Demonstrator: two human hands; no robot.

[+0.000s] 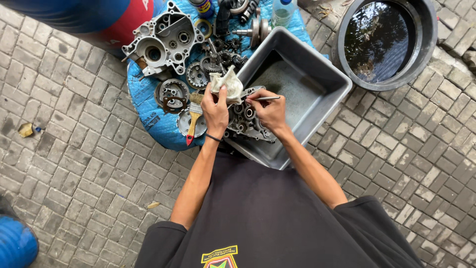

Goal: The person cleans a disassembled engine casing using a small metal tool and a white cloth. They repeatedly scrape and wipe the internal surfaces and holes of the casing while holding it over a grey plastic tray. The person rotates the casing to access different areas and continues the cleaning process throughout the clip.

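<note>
the left hand [214, 110] has its grip closed on a crumpled pale rag [226, 83], pressed to the top of an engine case half [246, 119]. the right hand [270, 111] pinches a thin metal tool [265, 98], its tip laid against the same casting. the case half stands tilted on the near left rim of a grey plastic tub [317, 84], partly inside it.

by the look of it the work is midway: the casting in hand is dark and grimy in its recesses, while the other case half [163, 42] lying at the far left of the blue tarp [148, 106] looks paler. gears and round plates [173, 92] lie loose between them, and a red-handled paintbrush [194, 116] rests at the tarp's near edge. shafts and a bottle sit at its far edge.

all this is outdoors on a floor of grey paving bricks [74, 149]. a round black basin of dark water [382, 39] stands beyond the tub's right corner, and a blue drum shows at the near left.
</note>
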